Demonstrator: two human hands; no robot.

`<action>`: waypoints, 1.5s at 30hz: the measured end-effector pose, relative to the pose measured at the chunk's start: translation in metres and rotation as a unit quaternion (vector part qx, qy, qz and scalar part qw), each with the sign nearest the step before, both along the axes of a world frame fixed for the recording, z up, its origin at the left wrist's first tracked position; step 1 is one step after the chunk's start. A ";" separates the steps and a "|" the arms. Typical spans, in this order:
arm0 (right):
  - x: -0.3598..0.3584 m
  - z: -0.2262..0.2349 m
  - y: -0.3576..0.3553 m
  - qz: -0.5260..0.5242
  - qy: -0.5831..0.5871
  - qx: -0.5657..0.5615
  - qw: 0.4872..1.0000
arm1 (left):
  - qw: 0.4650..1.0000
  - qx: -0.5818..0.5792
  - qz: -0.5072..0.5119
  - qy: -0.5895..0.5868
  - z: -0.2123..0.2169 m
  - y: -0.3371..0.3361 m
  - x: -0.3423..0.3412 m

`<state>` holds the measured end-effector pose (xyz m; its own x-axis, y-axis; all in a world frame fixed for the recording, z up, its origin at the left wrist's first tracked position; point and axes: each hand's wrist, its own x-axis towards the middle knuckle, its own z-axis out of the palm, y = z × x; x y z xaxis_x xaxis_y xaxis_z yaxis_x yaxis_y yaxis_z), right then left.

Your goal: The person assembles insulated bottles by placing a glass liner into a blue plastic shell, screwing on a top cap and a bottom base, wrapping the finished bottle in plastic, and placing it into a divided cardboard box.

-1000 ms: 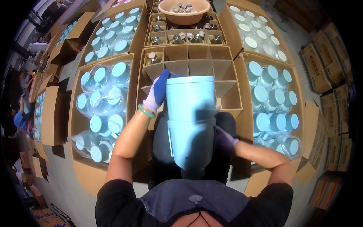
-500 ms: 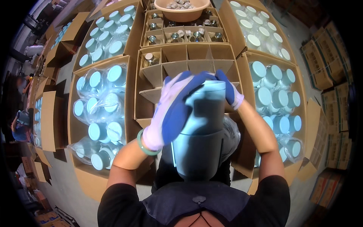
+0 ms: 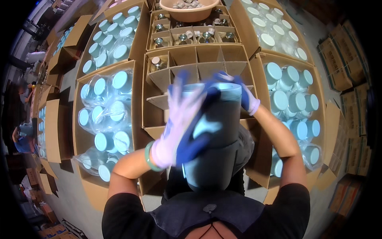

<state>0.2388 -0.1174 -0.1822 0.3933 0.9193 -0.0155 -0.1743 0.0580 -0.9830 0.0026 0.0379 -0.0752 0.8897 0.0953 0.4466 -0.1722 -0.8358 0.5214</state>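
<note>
A large light-blue cylindrical container (image 3: pixel 213 167) stands upright close in front of my body, its rim facing away. My left hand (image 3: pixel 175 127), in a white and blue glove, is beside its near-left side with fingers spread and smeared by motion; whether it touches the wall I cannot tell. My right hand (image 3: pixel 242 93), gloved alike, curls around the far right rim of the container. Behind it sits an open divided carton (image 3: pixel 159 131) with a small capped glass bottle (image 3: pixel 158 63) in its far-left compartment. Clear plastic film (image 3: pixel 246 147) shows at the container's right side.
Cartons of light-blue lidded containers in plastic bags flank me left (image 3: pixel 104 141) and right (image 3: pixel 296 101). Beyond are a carton of glass bottles (image 3: pixel 183 39) and a peach basin (image 3: pixel 191 15) of small caps. Stacked boxes (image 3: pixel 344 57) stand far right. Another person (image 3: pixel 24 135) is far left.
My left hand has come off the container's top toward the left, and its fingers have spread. My right hand stays at the rim, shifted slightly to the right with the container.
</note>
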 end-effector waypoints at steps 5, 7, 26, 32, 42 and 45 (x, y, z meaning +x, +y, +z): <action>-0.037 0.051 -0.003 -0.022 -0.260 0.096 0.960 | 0.975 -0.214 0.050 -0.035 -0.012 0.014 0.003; 0.015 -0.014 -0.008 0.071 -0.399 -0.057 0.912 | 0.987 -0.129 -0.082 -0.049 0.002 -0.021 -0.005; -0.009 0.018 0.038 -0.018 0.235 0.195 0.952 | 0.945 -0.324 -0.011 -0.033 -0.040 0.101 0.063; -0.030 0.085 0.031 -0.144 -0.335 0.189 0.912 | 0.818 -0.574 -0.044 -0.006 -0.071 0.077 0.037; 0.020 0.042 0.043 -0.012 -0.336 0.079 0.939 | 0.960 -0.263 -0.088 -0.040 -0.022 0.057 0.066; 0.038 0.001 0.053 0.022 -0.079 0.084 0.993 | 0.808 -0.547 -0.155 -0.153 -0.033 0.083 0.104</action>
<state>0.2770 -0.0643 -0.1809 0.3381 0.9202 0.1974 -0.0249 0.2185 -0.9755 0.1067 0.1210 -0.1081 0.8104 0.3757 0.4496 -0.5459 0.2058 0.8122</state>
